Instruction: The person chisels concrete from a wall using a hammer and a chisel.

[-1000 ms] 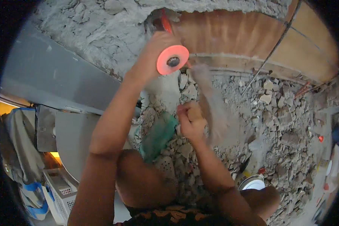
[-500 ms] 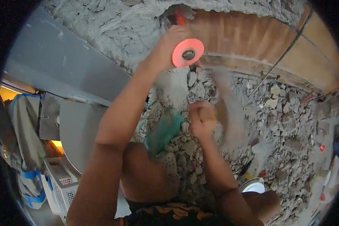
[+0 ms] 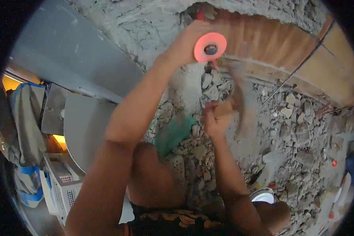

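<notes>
Left hand [image 3: 189, 44], upper centre of the frame: clenched round a chisel [image 3: 211, 49], below whose struck end sits a pink guard [image 3: 219, 42]. Right hand [image 3: 217, 122], centre of the frame: wrapped round a wooden-handled tool [image 3: 239, 103], apparently a hammer, its head blurred. In my judgement, an off-centre blow could glance past the guard onto the left wrist; brittle wall [image 3: 135, 43] could throw chips at the bare knee [image 3: 151, 179]; loose rubble [image 3: 299, 137], right of centre, could upset footing.

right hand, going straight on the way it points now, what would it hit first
Probably the round pink guard at the left hand; depth is unclear, so the right hand might miss it.
</notes>
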A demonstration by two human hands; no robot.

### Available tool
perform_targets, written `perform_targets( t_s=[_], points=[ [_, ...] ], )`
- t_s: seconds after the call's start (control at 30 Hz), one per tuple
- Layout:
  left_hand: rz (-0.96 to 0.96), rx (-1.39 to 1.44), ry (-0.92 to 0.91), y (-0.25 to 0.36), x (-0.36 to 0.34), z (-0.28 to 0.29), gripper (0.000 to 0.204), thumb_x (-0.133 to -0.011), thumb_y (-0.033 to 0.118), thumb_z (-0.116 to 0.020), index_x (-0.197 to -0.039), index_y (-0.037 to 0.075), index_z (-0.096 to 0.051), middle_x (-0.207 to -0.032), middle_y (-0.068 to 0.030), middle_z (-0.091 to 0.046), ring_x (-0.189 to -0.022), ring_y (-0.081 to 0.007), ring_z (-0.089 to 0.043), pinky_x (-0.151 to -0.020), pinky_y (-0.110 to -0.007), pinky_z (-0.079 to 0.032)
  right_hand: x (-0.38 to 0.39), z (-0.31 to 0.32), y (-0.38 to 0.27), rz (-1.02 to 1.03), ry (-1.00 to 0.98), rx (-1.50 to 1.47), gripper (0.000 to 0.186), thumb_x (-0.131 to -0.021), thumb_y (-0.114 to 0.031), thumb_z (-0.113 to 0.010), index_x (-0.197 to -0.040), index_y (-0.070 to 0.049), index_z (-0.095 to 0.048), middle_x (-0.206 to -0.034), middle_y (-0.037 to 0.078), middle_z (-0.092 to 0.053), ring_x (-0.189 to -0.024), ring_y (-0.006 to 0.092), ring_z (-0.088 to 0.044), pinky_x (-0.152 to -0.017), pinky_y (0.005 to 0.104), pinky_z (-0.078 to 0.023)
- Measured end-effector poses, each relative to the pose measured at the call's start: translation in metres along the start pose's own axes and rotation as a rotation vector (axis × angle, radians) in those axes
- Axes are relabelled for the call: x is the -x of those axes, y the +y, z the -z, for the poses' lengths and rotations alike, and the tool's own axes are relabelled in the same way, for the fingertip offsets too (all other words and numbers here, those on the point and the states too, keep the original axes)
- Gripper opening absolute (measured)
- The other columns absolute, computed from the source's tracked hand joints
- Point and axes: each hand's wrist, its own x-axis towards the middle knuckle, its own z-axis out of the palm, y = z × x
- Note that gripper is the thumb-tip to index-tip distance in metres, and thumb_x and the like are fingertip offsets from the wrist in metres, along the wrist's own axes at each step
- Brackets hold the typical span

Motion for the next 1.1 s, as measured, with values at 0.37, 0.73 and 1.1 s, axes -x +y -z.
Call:
perform_targets(
  t_s=[0.37, 0.73, 1.1],
  points=[
    [-0.08, 0.083, 0.125, -0.016, -0.015, -0.01, 0.058, -0.06, 0.018, -0.084, -0.113, 0.007, -0.063, -0.114, -0.0093, -0.065, -0.107, -0.0318, -0.058, -0.093, -0.041, -0.048, -0.023, 0.001, 0.008, -0.057, -0.196, 0.053, 0.018, -0.093, -0.017, -0.058, -0.083, -0.003, -0.062, -0.078, 0.01, -0.065, -0.073, 0.029, -0.06, -0.07, 0.0402, -0.049],
    [-0.07, 0.028, 0.174, -0.022, 0.001, -0.005, 0.067, -0.048, 0.024, -0.092, -0.107, 0.009, -0.064, -0.106, -0.0084, -0.063, -0.102, -0.0322, -0.057, -0.094, -0.041, -0.045, -0.021, 0.053, -0.102, 0.482, 0.111, -0.981, 0.011, -0.086, -0.013, -0.063, -0.08, -0.005, -0.059, -0.071, 0.007, -0.057, -0.064, 0.0262, -0.053, -0.061, 0.0377, -0.044],
    [-0.109, 0.113, 0.156, -0.023, -0.005, -0.001, 0.061, -0.057, 0.018, -0.089, -0.112, 0.008, -0.063, -0.112, -0.0095, -0.065, -0.106, -0.0324, -0.06, -0.092, -0.041, -0.048, -0.025, 0.047, -0.036, 0.221, -0.03, -0.247, 0.017, -0.088, -0.019, -0.063, -0.084, -0.003, -0.06, -0.075, 0.009, -0.062, -0.069, 0.0269, -0.06, -0.065, 0.0365, -0.049]
  ],
)
